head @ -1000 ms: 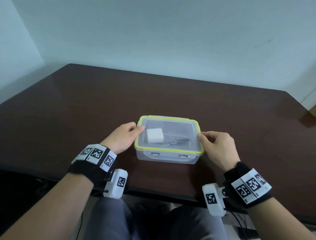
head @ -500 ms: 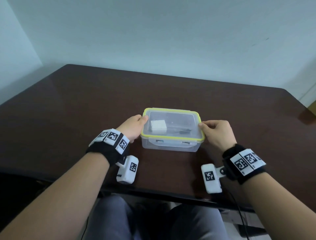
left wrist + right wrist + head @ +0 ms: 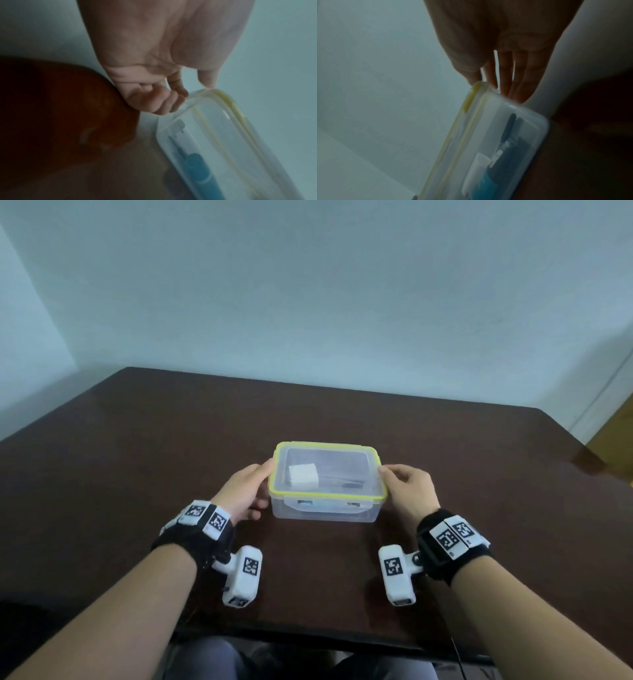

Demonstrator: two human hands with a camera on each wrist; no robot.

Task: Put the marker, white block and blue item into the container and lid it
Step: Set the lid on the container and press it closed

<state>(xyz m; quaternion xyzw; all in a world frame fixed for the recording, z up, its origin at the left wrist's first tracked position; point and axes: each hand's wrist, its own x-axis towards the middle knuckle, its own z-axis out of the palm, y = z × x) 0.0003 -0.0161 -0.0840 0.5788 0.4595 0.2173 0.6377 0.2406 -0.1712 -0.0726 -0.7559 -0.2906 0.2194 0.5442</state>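
Observation:
A clear container [image 3: 325, 511] stands on the dark table [image 3: 137, 460] with its yellow-rimmed lid [image 3: 329, 495] lying on top. Through the lid I see the white block [image 3: 303, 475] at the left and the dark marker [image 3: 349, 482] at the right. The blue item [image 3: 197, 166] shows through the front wall, and again as the blue item [image 3: 485, 185] in the right wrist view. My left hand [image 3: 263, 484] holds the left end, thumb on the rim, fingers curled against the wall. My right hand [image 3: 394, 484] holds the right end, thumb on the rim, fingers down the wall.
The table's near edge [image 3: 308, 642] runs just in front of my knees, and both wrists hover above it. A pale wall rises behind the table's far edge [image 3: 325, 386]. A yellowish floor strip [image 3: 616, 436] shows past the right corner.
Both hands have slid the lidded container away from me, further onto the table. My arms have stretched out with it, and my view has tilted upward.

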